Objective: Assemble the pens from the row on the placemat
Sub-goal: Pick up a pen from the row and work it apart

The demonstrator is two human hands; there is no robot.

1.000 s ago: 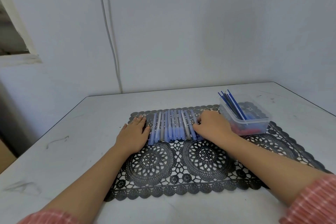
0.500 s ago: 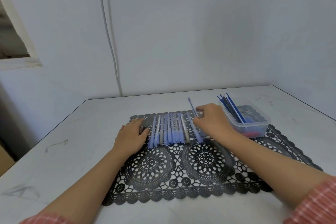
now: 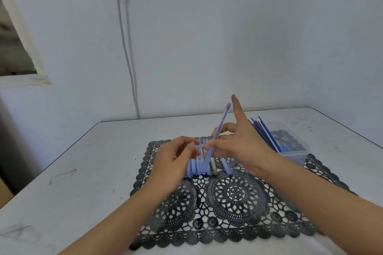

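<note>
A row of blue pen barrels (image 3: 198, 167), with a grey one among them, lies on the black lace placemat (image 3: 236, 192). Above the row, my right hand (image 3: 240, 148) pinches one blue pen barrel (image 3: 220, 125) between thumb and fingers, with the index finger pointing up. That barrel tilts steeply, its lower end just over the row. My left hand (image 3: 175, 160) hovers over the left part of the row, fingers loosely curled beside the barrel's lower end, with nothing visibly in it. It hides several pens in the row.
A clear plastic box (image 3: 295, 152) stands on the mat's far right corner, with blue and dark refills (image 3: 264, 133) sticking out and small parts inside. The white table (image 3: 99, 172) meets the wall behind. A cable (image 3: 126, 54) runs down the wall.
My right hand has picked one pen barrel out of the row and raised it to a steep tilt. My left hand has lifted off the mat and moved right, toward the barrel.
</note>
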